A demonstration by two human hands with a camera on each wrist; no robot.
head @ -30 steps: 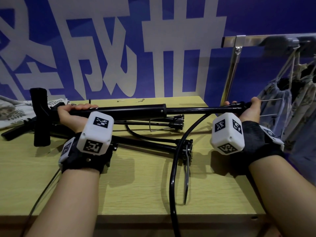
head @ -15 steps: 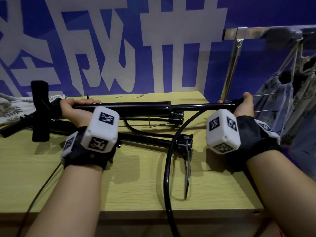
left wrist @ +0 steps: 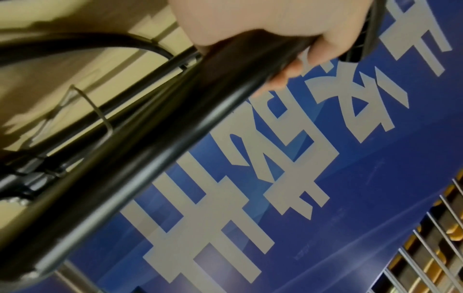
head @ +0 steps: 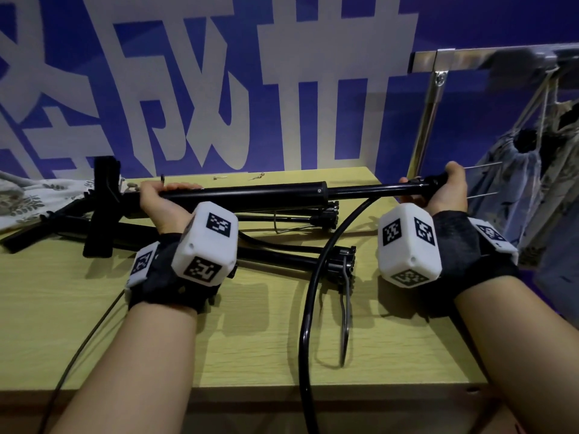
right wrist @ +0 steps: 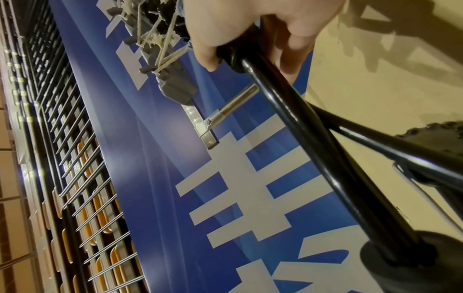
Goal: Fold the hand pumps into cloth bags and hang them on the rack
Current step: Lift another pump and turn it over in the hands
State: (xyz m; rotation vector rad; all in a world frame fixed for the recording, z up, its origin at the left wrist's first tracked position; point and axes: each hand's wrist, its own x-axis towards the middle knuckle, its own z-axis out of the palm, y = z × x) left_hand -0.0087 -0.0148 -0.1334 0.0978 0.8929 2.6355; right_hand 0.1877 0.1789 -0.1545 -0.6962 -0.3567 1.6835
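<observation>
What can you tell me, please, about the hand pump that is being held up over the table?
The hand pump is black, apparently metal, with a thick glossy barrel and a thinner rod drawn out to its right. It is held roughly level above the wooden table. The left hand grips the barrel near its T-handle end; the right hand grips the rod's far end, where two thin wires stick out. A black hose loops down from it over the table edge.

text: I'm reading large white Chinese characters on the blue wall banner point(head: 219, 89), cropped | wrist cubes point(head: 208, 242): coded squares only
</observation>
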